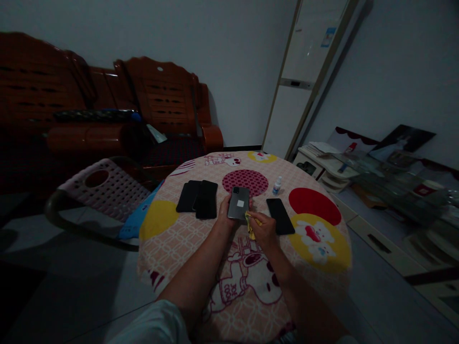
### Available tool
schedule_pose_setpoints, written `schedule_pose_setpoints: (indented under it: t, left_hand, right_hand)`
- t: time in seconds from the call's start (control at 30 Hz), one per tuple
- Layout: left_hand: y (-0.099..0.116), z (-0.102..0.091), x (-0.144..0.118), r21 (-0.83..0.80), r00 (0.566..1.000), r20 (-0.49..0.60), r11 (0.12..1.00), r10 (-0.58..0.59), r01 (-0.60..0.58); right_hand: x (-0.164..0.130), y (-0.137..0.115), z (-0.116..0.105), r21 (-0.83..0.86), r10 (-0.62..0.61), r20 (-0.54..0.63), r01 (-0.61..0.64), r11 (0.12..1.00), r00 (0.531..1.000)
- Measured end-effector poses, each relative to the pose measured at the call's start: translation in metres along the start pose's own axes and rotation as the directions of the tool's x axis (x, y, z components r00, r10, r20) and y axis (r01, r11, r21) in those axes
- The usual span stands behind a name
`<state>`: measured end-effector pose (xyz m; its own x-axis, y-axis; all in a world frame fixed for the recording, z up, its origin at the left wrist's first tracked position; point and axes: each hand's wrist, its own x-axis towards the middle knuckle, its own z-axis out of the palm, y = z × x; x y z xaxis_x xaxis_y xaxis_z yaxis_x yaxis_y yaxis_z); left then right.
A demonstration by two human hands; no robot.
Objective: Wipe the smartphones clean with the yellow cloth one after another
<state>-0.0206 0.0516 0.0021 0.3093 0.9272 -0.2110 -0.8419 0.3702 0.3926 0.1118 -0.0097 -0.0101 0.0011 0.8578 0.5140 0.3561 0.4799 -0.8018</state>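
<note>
Print shows on the pink patterned cartoon tablecloth (201, 239) at lower centre, on a jar drawing, but it is too small and upside down to read. The blue label on the tall white cabinet (329, 37), upper right, is blurred. Nothing legible elsewhere.

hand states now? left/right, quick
Left hand: closed on the grey phone, holding it over the table.
Right hand: closed on a yellow cloth at the phone's lower edge.

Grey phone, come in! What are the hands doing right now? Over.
Left hand holds grey phone. Right hand pinches yellow cloth at its lower edge. Black phone just right, small bottle behind.
</note>
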Motion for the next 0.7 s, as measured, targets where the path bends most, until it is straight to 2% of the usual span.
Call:
schedule_pose_setpoints:
  t: [0.17,0.27,0.4,0.5,0.7]
  left_hand:
    - [-0.008,-0.001,0.003,-0.062,0.990,-0.099,0.992,0.099,-0.106]
    - [-0.018,0.000,0.003,-0.061,0.987,-0.131,0.993,0.092,-0.101]
    - [-0.026,0.002,0.002,-0.004,0.990,-0.133,0.998,0.057,-0.058]
    - [-0.027,0.000,0.001,-0.047,0.992,-0.123,0.998,0.041,-0.047]
    - [-0.019,-0.003,0.002,-0.196,0.989,-0.138,0.978,0.049,-0.076]
  right_hand:
    - [-0.005,-0.006,0.008,-0.078,-0.164,0.040,0.167,0.983,0.986]
    - [-0.010,-0.010,0.015,-0.174,-0.276,0.109,0.291,0.941,0.955]
    - [-0.012,-0.013,0.019,-0.307,-0.357,0.194,0.402,0.863,0.914]
    - [-0.010,-0.014,0.016,-0.366,-0.382,0.197,0.429,0.826,0.903]
    - [-0.005,-0.012,0.006,-0.388,-0.357,0.164,0.393,0.834,0.920]
